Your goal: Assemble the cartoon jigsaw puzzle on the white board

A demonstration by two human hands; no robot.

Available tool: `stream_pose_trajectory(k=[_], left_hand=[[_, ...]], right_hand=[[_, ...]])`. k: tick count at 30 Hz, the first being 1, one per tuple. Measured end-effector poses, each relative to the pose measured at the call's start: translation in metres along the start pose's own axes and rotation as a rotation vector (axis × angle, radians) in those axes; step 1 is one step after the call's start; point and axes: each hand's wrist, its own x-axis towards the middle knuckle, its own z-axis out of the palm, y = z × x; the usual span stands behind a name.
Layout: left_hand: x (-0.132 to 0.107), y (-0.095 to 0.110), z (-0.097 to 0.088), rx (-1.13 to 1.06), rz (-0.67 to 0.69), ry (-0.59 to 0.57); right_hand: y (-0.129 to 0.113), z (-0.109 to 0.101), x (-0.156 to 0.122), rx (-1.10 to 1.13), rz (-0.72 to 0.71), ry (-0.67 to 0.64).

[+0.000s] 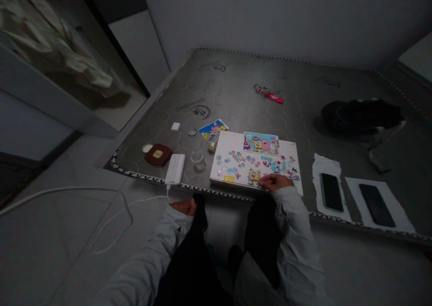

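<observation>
On the near edge of the white board [232, 139], my right hand [275, 182] rests with its fingers curled down onto the loose puzzle pieces [256, 162]; whether it actually pinches one I cannot tell. Those pieces lie scattered across the board, with a finished cartoon strip [261, 142] along its far edge and a small joined yellow figure [253, 176] just left of my fingers. My left hand [185, 206] sits loosely closed on my knee, holding nothing that I can see, well apart from the board. Left of the board lie a white power bank [175, 168] with its cable, a clear glass [198, 160] and a picture card [213, 129]. Two dark phones [330, 191] rest on white paper to my right
</observation>
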Motion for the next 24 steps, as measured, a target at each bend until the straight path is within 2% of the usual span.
stream_pose_trajectory(k=[12, 18, 24], left_hand=[[0.003, 0.004, -0.006, 0.037, -0.002, -0.069], [0.003, 0.0, -0.004, -0.022, 0.034, -0.008], [0.002, 0.002, -0.005, -0.026, 0.028, -0.006]], right_hand=[[-0.006, 0.008, 0.001, 0.003, 0.013, 0.026], [-0.007, 0.012, 0.002, -0.045, 0.019, 0.045], [-0.007, 0.013, 0.002, -0.033, 0.021, 0.025]])
